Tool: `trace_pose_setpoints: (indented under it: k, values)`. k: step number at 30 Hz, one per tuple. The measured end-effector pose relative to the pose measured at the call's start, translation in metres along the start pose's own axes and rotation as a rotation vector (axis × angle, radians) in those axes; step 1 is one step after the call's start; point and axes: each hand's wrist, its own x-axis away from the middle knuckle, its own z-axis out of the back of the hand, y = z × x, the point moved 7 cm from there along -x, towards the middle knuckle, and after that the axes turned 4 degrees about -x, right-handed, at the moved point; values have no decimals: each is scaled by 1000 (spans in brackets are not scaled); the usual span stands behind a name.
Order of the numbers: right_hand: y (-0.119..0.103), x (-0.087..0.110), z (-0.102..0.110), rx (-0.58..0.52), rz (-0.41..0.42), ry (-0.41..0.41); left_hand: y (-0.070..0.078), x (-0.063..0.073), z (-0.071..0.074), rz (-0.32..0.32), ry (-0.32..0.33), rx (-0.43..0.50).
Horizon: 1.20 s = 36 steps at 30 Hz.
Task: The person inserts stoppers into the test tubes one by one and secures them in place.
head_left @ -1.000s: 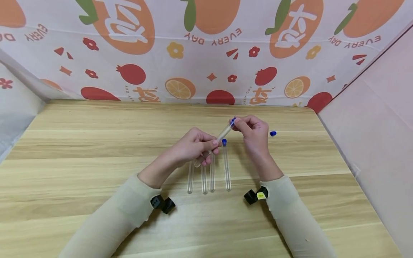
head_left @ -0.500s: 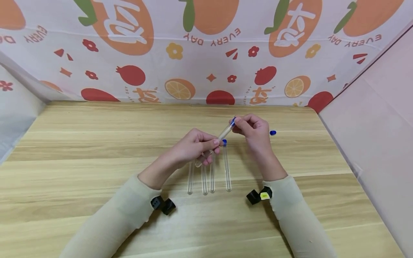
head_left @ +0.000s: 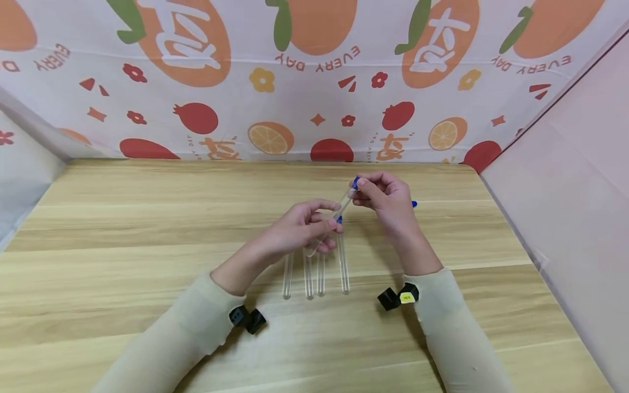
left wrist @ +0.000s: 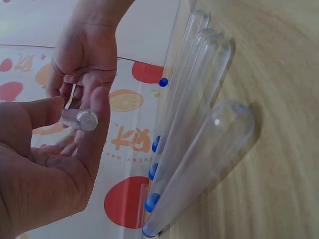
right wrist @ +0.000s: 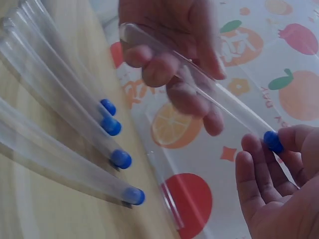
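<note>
A clear test tube [head_left: 345, 203] with a blue cap [right wrist: 272, 142] is held slanted between both hands above the table. My right hand [head_left: 388, 196] pinches the cap between thumb and fingers. Lower down, my left hand [head_left: 307, 225] holds the tube loosely between thumb and fingers, the index finger rather straight. The tube's rounded end [left wrist: 87, 120] points back toward the left wrist. Several more test tubes [head_left: 344, 267] lie side by side on the table beneath, their blue caps [right wrist: 121, 159] at the far ends. In the head view, the left hand hides part of this row.
A loose blue cap [head_left: 415, 203] lies on the wooden table [head_left: 147, 245] just beyond the right hand, partly hidden by it. A fruit-print cloth [head_left: 295, 82] hangs behind the table's back edge. Small black cameras [head_left: 248, 319] sit at both wrists.
The left fingers have loosened and spread on the tube, the index finger straightening. The right hand keeps pinching the cap. The head view has shifted slightly.
</note>
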Motion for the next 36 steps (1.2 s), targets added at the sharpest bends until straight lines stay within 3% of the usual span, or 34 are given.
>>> trace_pose_setpoints:
  k: [6,11,15,19,22,27,36]
  values:
    - [-1,-2,0,9,-11,-32,2,0,1,-75,10,-52]
    - [0,-3,-1,40,-41,-53,4,0,1,-82,11,-41]
    - [1,-3,-1,67,-105,-83,6,0,5,-77,69,-27]
    - [8,-2,-5,95,-212,-181,5,-2,12,-55,132,-6]
    - [13,1,-12,130,-274,-285,3,-2,14,-43,144,21]
    - [19,2,-17,175,-312,-374,2,-2,10,-39,115,88]
    - [19,4,-10,223,-347,-398,-3,-2,0,3,28,146]
